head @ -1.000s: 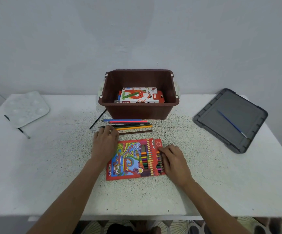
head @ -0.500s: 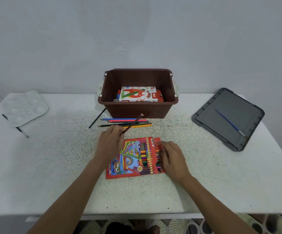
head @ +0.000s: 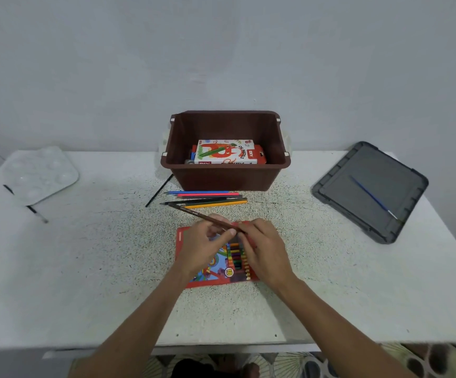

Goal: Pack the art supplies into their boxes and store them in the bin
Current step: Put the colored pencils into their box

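Note:
A red coloured-pencil box (head: 186,241) lies flat on the table in front of me, with pencils showing through its window. My left hand (head: 202,246) pinches a brown pencil (head: 194,213) above the box, its far end pointing up and left. My right hand (head: 265,249) rests on the box's right end, fingers touching the pencil's near end. Several loose coloured pencils (head: 207,199) lie in a row just before the brown bin (head: 221,175). Inside the bin sits an oil pastels box (head: 225,151).
The grey bin lid (head: 358,203) lies at the right with a blue paintbrush (head: 371,197) on it. A white paint palette (head: 38,175) and a black brush (head: 34,210) are at the far left. Another thin black brush (head: 158,190) leans by the bin's left corner.
My left hand picked the brown pencil off the table, lifted it and swung it over the box. My right hand slid up to meet its end.

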A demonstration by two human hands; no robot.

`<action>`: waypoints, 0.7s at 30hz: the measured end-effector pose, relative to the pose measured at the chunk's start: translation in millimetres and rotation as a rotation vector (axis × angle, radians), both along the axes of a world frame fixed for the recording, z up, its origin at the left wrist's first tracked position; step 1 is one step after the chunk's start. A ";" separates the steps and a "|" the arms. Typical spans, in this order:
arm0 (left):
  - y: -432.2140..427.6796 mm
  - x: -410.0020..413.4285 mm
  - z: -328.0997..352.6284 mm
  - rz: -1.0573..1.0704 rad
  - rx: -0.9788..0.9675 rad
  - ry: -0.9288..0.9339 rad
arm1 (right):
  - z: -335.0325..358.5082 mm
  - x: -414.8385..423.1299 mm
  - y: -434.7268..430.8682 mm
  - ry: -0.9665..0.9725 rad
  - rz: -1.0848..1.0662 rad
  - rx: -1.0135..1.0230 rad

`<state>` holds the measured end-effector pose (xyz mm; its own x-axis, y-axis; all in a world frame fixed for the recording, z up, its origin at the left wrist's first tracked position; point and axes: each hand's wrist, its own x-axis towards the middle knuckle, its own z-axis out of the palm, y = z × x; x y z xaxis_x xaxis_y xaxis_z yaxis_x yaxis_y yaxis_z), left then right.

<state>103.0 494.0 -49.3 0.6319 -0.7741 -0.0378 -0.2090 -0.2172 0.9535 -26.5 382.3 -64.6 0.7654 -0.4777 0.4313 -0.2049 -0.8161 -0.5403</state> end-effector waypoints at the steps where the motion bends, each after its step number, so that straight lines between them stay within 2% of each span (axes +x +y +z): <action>1: 2.1 1.7 -1.0 -0.017 0.020 -0.042 | -1.3 -2.0 -1.8 0.001 0.004 -0.028; 3: 11.5 11.3 -9.6 -0.033 0.105 -0.242 | -5.2 -8.6 -10.3 0.028 -0.008 -0.089; 5: 28.7 24.6 -25.5 -0.041 0.225 -0.530 | -9.0 -20.3 -25.7 0.072 -0.057 -0.133; 7: 48.1 35.6 -43.7 -0.033 0.287 -0.675 | -10.7 -37.1 -46.8 0.123 -0.109 -0.170; 14: 62.1 43.2 -60.8 -0.031 0.329 -0.729 | 0.6 -99.5 -120.6 0.280 -0.203 -0.295; 21: 62.5 42.7 -64.2 -0.020 0.326 -0.725 | 4.3 -100.2 -128.4 0.320 -0.136 -0.359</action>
